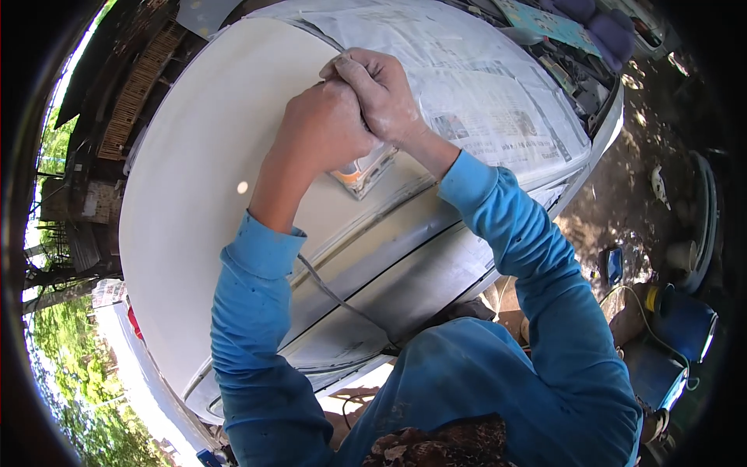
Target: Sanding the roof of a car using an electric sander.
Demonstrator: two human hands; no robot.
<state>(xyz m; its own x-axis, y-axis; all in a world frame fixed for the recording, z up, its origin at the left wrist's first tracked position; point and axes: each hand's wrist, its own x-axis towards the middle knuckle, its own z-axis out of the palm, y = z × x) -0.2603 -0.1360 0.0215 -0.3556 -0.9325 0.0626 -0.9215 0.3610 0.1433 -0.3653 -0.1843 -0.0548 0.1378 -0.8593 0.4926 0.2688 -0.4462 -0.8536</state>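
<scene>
Both of my hands are closed and pressed together over a dusty rectangular block (362, 177) with orange markings, which lies on the pale, matte panel of a car body (194, 156). My left hand (327, 124) grips it from the left, knuckles up. My right hand (377, 93), coated in pale dust, is wrapped beside and over the left one, and what exactly its fingers hold is hidden. Just right of the block, masking sheets of printed paper (490, 93) cover part of the car. A grey strip (334, 296) runs down over the lower body panels.
Blue containers (681, 319) with a hose stand on the ground at lower right, near a curved pale part (704, 226) and a small blue object (613, 265). Purple cushions (607, 39) are at top right. Wooden structures (124, 101) and foliage line the left.
</scene>
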